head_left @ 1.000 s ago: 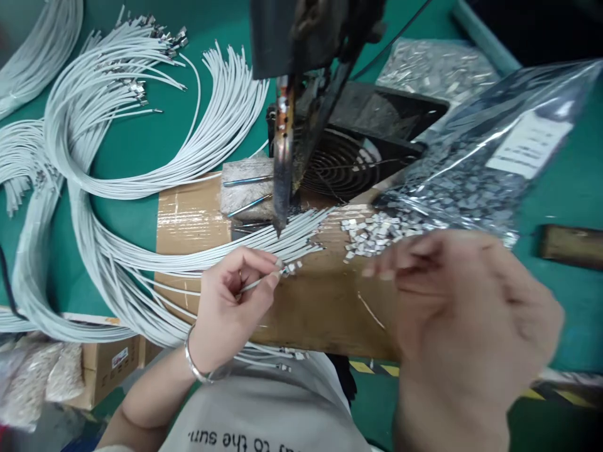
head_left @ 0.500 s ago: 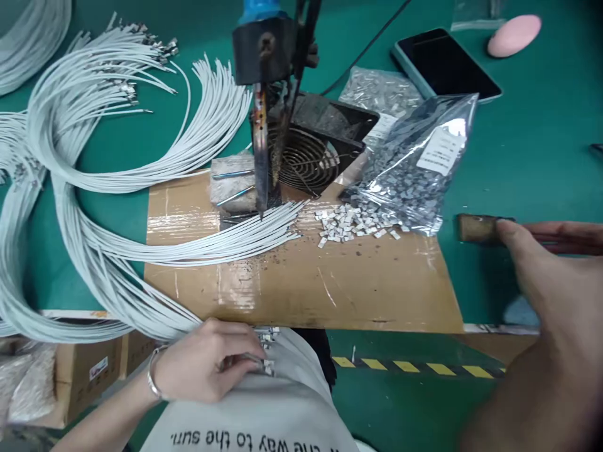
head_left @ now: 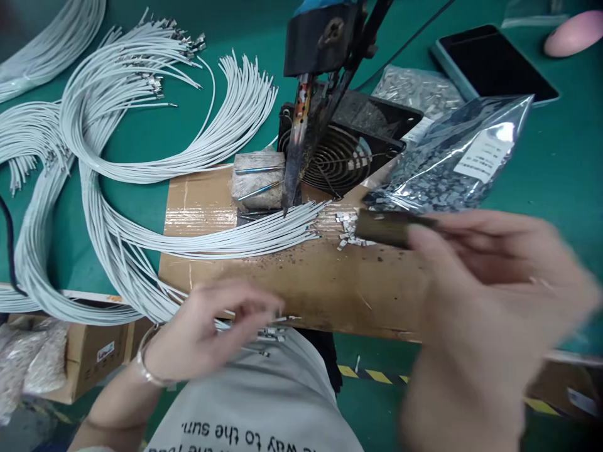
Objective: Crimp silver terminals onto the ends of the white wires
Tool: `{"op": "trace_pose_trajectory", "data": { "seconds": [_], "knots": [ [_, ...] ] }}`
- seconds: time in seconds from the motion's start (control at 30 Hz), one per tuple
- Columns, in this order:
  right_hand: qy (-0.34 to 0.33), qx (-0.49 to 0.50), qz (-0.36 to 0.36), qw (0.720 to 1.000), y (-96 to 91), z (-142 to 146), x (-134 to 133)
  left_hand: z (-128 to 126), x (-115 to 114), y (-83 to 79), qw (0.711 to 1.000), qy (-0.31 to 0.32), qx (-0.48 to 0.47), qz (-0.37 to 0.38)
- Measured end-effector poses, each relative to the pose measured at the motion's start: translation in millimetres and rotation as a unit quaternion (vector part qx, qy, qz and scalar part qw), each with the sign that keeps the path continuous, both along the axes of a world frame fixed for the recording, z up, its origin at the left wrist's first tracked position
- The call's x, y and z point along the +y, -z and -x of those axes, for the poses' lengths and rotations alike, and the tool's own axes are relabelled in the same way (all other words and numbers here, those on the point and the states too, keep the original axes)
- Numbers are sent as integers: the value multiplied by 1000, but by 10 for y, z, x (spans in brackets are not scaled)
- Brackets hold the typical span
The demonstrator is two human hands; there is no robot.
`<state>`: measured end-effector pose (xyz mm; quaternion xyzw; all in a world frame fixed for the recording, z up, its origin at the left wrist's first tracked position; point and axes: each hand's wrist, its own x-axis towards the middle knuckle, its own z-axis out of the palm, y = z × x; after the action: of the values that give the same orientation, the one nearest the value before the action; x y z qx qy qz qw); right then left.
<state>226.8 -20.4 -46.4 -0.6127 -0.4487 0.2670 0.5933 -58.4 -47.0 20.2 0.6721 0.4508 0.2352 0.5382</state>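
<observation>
In the head view my left hand [head_left: 214, 336], blurred by motion, is above my lap at the table's front edge. Its fingers are curled together, and a thin white wire seems pinched in them, its tip just past the fingertips. More white wires [head_left: 117, 267] run beneath this hand, their metal-ended tips lying on my shirt. On the right, my right hand [head_left: 490, 282] grips a small dark brown block [head_left: 384, 227] between thumb and fingers. The block hangs over a pile of small white connector housings [head_left: 346, 229], covering part of it.
A soldering iron [head_left: 296, 144] on a stand points down over the wire ends. Behind it is a black fan [head_left: 336, 154]. Cardboard [head_left: 292, 282] covers the table's front. Bags of small parts [head_left: 438, 182], a phone [head_left: 494, 63] and a pink egg-shaped object [head_left: 572, 33] lie right.
My right hand has lifted the brown block from the green tabletop and carried it left over the housings. My left hand has risen from my lap towards the table edge. The view has shifted.
</observation>
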Motion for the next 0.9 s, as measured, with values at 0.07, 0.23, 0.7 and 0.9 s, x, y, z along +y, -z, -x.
{"op": "trace_pose_trajectory", "data": {
  "seconds": [0.07, 0.23, 0.7, 0.9],
  "knots": [
    [-33, 4, -5, 999, -112, 427, 91, -141, 153, 41, 986, -155, 36, -56],
    [-86, 72, 21, 993, -162, 893, 170, -382, 444, 284, 953, -299, -3, -44],
    [-130, 21, 17, 991, -183, 944, 20, -340, 398, 295, 951, -278, -33, -131],
    [-118, -14, 47, 992, -91, 937, 13, -389, 415, 315, 946, -316, -28, -61]
  ]
}}
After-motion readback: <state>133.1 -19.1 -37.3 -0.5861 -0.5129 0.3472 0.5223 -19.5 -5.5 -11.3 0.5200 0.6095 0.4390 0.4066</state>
